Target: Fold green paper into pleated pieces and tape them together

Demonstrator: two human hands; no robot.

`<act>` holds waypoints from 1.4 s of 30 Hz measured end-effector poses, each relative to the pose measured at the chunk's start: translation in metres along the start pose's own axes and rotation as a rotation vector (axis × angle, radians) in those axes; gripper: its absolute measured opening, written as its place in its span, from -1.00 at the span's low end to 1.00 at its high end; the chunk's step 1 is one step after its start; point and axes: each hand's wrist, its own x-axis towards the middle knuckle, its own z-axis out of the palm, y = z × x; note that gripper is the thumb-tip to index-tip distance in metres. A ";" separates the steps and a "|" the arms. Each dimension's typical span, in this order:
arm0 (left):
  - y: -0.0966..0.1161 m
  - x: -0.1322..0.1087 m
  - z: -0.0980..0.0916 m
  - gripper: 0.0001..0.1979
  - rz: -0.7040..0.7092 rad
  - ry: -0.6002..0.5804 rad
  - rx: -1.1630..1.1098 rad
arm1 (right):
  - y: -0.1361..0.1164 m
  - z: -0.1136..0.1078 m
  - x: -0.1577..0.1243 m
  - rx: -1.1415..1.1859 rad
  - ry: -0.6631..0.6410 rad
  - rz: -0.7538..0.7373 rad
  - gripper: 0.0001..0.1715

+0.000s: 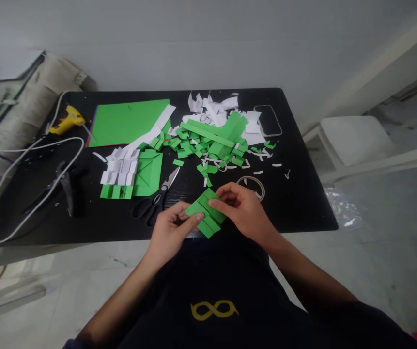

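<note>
Between my two hands is a folded piece of green paper [207,228] with crease lines, held above the table's front edge. My left hand [174,228] pinches its left side, thumb on top. On its upper right side, my right hand [246,208] grips it with thumb and curled fingers. Black-handled scissors [160,194] lie just left of the paper, blades pointing away. A roll of tape [261,186] lies behind my right hand, which partly hides it. Further left, a folded green and white paper piece [121,172] rests on a larger green sheet [150,177].
Cut green pieces [190,145] and white scraps [223,104] are heaped at the table's back middle. Green sheets [128,121] lie at the back left. Beside them are a yellow glue gun [68,121], a white cable [3,186] and dark pliers [66,186]. A white stool [353,138] stands right.
</note>
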 end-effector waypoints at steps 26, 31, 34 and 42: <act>-0.007 -0.004 0.002 -0.93 0.261 0.135 0.086 | 0.005 0.008 -0.006 0.127 -0.041 0.071 -0.65; -0.007 -0.005 -0.005 -0.94 0.256 0.100 0.178 | 0.005 0.007 -0.004 0.115 -0.063 0.080 -0.66; -0.007 -0.005 -0.006 -0.93 0.277 0.080 0.195 | 0.004 0.006 -0.004 0.117 -0.074 0.070 -0.68; -0.014 -0.005 -0.009 -0.90 0.359 0.106 0.227 | -0.005 0.003 -0.007 0.105 -0.090 0.039 -0.72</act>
